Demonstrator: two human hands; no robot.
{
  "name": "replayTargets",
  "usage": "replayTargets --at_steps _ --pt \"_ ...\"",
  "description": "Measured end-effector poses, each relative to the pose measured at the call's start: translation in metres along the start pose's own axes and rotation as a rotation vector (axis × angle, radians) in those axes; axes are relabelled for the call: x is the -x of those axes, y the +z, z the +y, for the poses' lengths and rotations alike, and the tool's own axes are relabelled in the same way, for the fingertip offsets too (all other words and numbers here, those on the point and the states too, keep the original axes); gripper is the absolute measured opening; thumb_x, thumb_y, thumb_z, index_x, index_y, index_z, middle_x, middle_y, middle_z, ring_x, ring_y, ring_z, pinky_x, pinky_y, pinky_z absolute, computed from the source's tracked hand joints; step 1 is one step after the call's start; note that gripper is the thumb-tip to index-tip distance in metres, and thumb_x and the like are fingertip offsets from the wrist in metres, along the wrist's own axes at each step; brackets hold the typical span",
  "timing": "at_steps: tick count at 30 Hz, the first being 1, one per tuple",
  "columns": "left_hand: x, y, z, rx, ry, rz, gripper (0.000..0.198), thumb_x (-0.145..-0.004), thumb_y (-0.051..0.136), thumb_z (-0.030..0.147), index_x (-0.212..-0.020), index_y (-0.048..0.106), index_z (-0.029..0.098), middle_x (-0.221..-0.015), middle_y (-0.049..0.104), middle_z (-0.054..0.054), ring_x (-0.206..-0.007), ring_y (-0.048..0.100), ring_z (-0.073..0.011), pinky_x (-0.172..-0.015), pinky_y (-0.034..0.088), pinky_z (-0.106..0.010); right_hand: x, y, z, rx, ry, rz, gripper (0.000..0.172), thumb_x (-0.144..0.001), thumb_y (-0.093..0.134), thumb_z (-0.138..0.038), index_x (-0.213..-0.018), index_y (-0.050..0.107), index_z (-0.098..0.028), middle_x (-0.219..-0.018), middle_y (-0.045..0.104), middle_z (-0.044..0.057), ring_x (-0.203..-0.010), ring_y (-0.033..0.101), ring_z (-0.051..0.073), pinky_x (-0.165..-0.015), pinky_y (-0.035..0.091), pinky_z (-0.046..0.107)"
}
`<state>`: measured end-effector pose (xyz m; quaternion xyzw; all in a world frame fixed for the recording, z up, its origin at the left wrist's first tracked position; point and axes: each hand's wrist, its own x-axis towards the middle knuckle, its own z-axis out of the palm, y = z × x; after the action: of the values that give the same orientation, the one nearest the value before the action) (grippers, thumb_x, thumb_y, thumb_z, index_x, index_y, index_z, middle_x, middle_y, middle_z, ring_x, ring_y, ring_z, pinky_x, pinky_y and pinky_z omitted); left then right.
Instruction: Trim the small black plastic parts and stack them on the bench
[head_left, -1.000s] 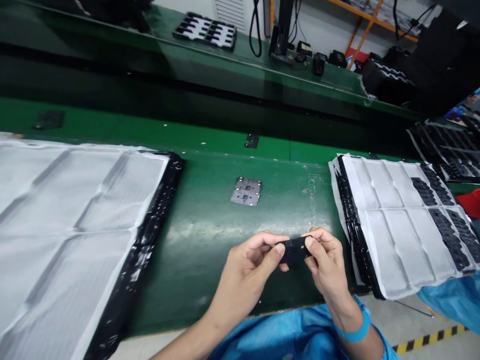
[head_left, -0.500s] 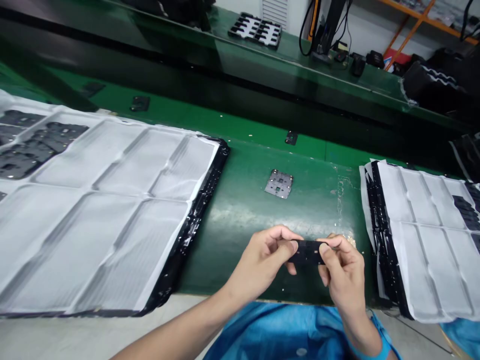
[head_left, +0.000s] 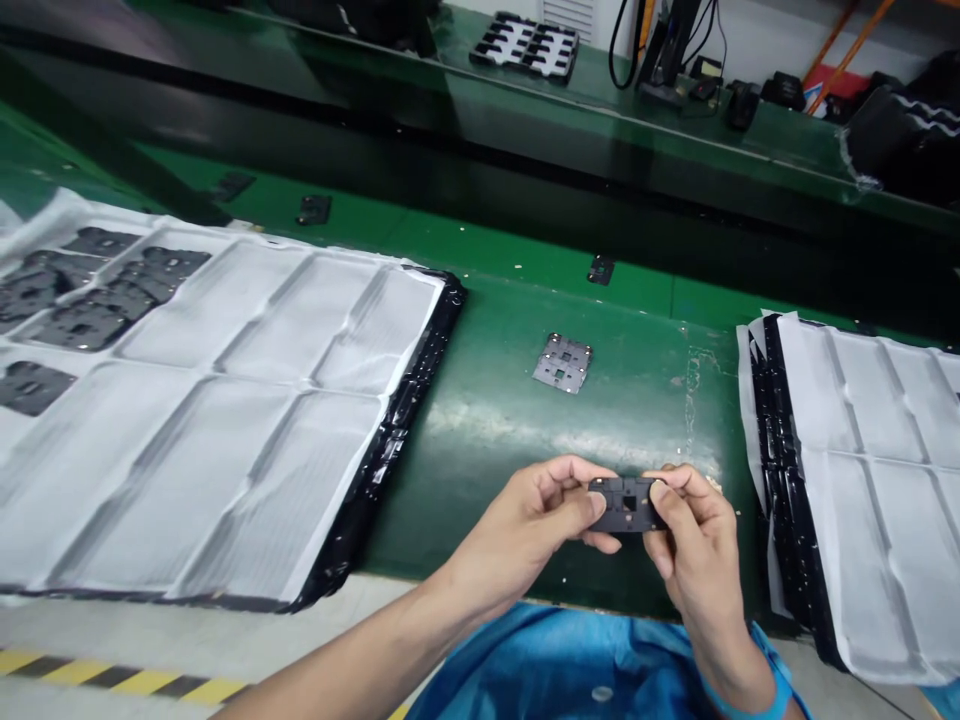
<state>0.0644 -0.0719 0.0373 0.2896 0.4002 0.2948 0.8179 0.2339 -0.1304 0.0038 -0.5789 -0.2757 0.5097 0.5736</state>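
Note:
A flat black plastic part [head_left: 628, 517] with a small square opening is held between my two hands above the near edge of the green table. My left hand [head_left: 559, 508] is closed on its left end, with the thumb on top. At the right end my right hand [head_left: 690, 520] pinches it the same way. Beyond my hands, a couple of similar dark grey parts [head_left: 564, 364] lie overlapping on the table. What lies under the held part is hidden by it and my fingers.
To the left is a large tray [head_left: 330, 440] lined with white sheet, with several dark parts [head_left: 94, 310] in its far-left compartments. A stack of similar trays [head_left: 862, 500] stands at the right. Single parts [head_left: 601, 269] lie on the green strip behind, below a raised shelf [head_left: 675, 120].
The held part has tilted, so its face and square opening now show more clearly. Both hands still grip its ends. The view has shifted slightly to the left.

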Motion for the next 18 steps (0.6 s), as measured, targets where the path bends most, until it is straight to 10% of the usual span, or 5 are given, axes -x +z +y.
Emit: replayTargets --at_steps 18 --pt "-0.002 0.002 -0.002 0.052 0.025 0.039 0.03 -0.081 0.085 0.041 -0.074 0.071 0.016 -0.076 0.071 -0.002 -0.062 0.067 -0.0136 -0.057 0.058 -0.025 0.012 0.012 -0.004 0.142 -0.187 0.004 0.025 -0.1 0.07 -0.041 -0.086 0.063 -0.021 -0.061 0.059 -0.004 -0.029 0.045 0.005 -0.029 0.032 0.016"
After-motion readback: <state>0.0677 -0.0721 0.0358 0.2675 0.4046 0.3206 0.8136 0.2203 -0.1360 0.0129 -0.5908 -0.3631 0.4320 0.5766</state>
